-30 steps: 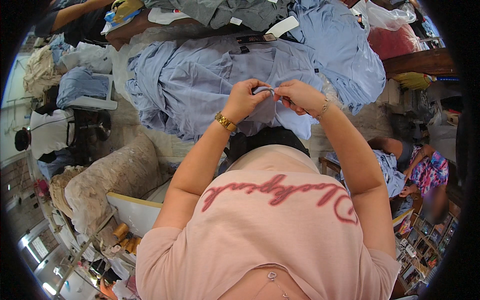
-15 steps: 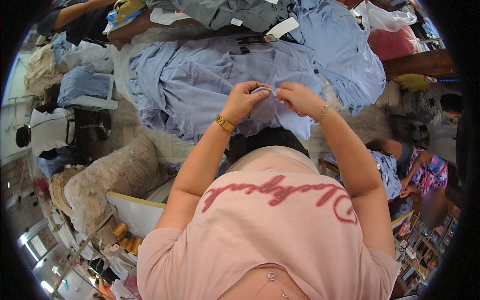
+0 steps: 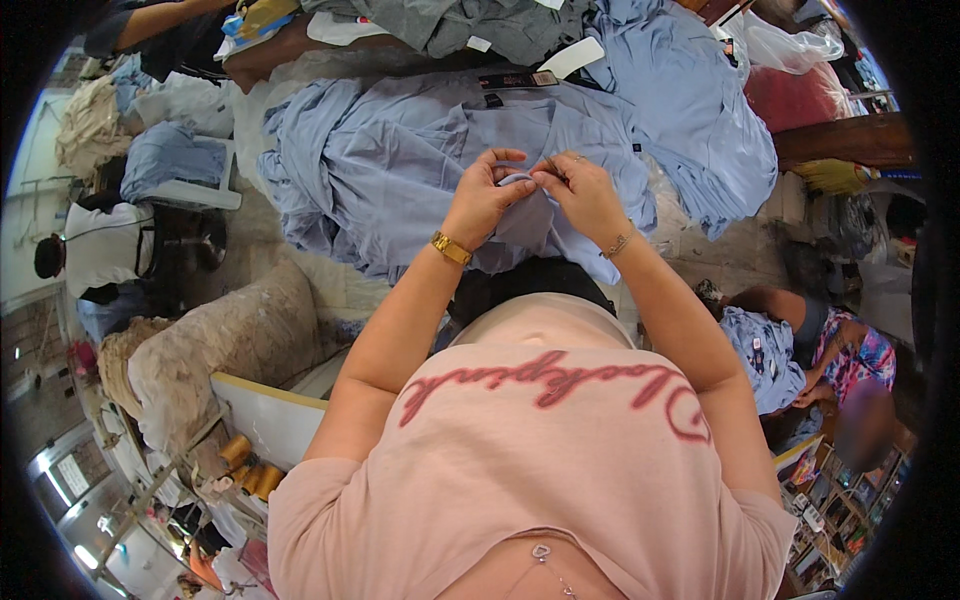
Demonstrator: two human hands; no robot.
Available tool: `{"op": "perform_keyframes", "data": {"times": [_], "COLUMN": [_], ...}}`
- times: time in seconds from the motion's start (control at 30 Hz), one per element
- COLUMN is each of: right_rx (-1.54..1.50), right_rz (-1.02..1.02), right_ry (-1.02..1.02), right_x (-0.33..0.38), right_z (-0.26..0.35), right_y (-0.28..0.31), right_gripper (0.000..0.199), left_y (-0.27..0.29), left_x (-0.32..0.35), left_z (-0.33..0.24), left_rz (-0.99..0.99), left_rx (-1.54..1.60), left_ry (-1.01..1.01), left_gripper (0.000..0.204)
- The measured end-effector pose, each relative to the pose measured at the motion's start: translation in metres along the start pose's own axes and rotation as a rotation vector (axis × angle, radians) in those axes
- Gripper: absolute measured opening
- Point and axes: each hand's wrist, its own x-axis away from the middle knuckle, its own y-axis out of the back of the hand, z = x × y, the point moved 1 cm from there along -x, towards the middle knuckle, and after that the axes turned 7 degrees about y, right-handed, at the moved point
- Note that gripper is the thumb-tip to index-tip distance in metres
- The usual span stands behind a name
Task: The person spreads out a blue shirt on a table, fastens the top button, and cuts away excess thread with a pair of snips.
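A light-blue cloth garment (image 3: 370, 150) lies in loose folds across the work surface in front of me. My left hand (image 3: 484, 198) pinches a small folded edge of it between thumb and fingers, with the index finger raised. Close against it, my right hand (image 3: 582, 192) has its thumb and fingertips closed on the same edge. The fingertips nearly meet, and what lies right between them is partly hidden. A black hang tag (image 3: 516, 80) rests on the cloth beyond my hands.
More light-blue garments (image 3: 690, 120) drape at the right, and grey cloth (image 3: 430, 25) lies at the far side beside a white tag (image 3: 572, 57). A large stuffed sack (image 3: 230, 330) stands at left. A seated person (image 3: 850, 350) handles blue cloth at right; another person (image 3: 110, 245) sits at left.
My right hand has moved left, close to my left fingertips, and its forearm has swung inward. My left index finger has lifted from the fold.
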Motion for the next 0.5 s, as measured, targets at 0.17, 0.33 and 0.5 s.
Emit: {"op": "perform_keyframes", "data": {"times": [0.17, 0.33, 0.5], "right_rx": [-0.046, -0.301, -0.531], "right_rz": [-0.039, -0.032, 0.094], "right_ry": [0.086, -0.150, -0.479], "right_x": [0.002, 0.005, 0.000], "right_z": [-0.015, -0.022, -0.027], "right_y": [-0.006, -0.012, -0.010], "right_gripper": [0.013, 0.017, 0.022], "left_y": [-0.003, -0.005, 0.001], "left_x": [0.001, 0.004, 0.003], "left_z": [0.001, -0.001, 0.007], "left_rz": [-0.027, -0.043, -0.082], "left_rx": [0.016, 0.053, -0.157], "left_ry": [0.000, -0.003, -0.115], "left_gripper": [0.046, 0.039, 0.020]}}
